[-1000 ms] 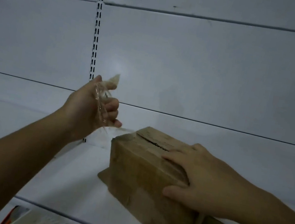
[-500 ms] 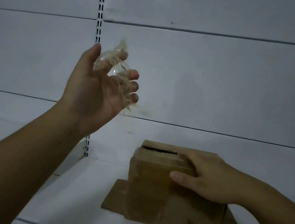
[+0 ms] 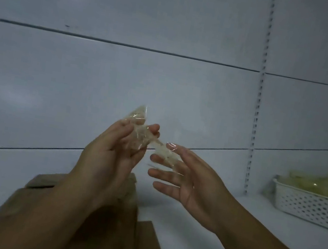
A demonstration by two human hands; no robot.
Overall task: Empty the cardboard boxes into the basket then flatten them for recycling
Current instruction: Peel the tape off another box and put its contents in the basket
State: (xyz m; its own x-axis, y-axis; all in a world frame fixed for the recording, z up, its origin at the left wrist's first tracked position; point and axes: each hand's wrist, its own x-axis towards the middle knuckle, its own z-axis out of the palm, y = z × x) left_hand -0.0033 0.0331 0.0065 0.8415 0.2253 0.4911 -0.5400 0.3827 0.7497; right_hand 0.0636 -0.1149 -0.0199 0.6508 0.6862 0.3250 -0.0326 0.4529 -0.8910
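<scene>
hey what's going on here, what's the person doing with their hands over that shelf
A person is working a strip of clear packing tape between both hands above a white shelf. The left hand holds the crumpled bulk of it, and the tape stretches across to the fingers of the open right hand, where it seems to be stuck. Below the forearms a cardboard box sits on the shelf, touched by neither hand. A white basket with yellowish packets stands at the right.
</scene>
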